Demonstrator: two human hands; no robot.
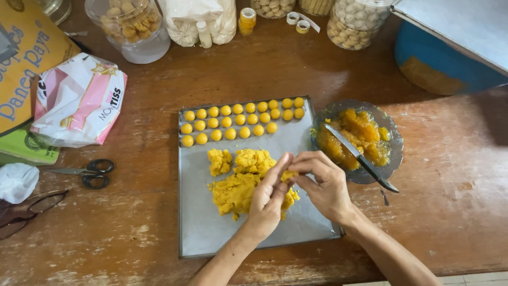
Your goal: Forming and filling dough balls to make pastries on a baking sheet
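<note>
At the far left of the wooden table (423, 175) lay a pair of eyeglasses (32, 206), a crumpled white tissue (16, 180) and black-handled scissors (87, 172), all well apart from the work. Behind them sat a pink-and-white plastic packet (79, 100).

In the middle stood a flat metal tray (211, 233). Along its far edge ran three rows of small yellow dough balls (238, 119), set in neat lines, probably so they would not stick together. Nearer the person lay a rough heap of yellow dough (238, 180), within easy reach of both hands.

The left hand (267, 198) was held over the heap, fingers curled loosely upward, and the right hand (323, 182) met it from the other side. The fingertips of both closed on a small pinch of dough (288, 175), just above the heap, seemingly to shape it.

To the right, just beside the tray, a glass dish (389, 159) held orange fruit jam (360, 135), with a black-handled knife (360, 158) resting across it, blade in the jam, likely parked there to keep the table clean. Jars of cookies (354, 24) stood along the far edge.
</note>
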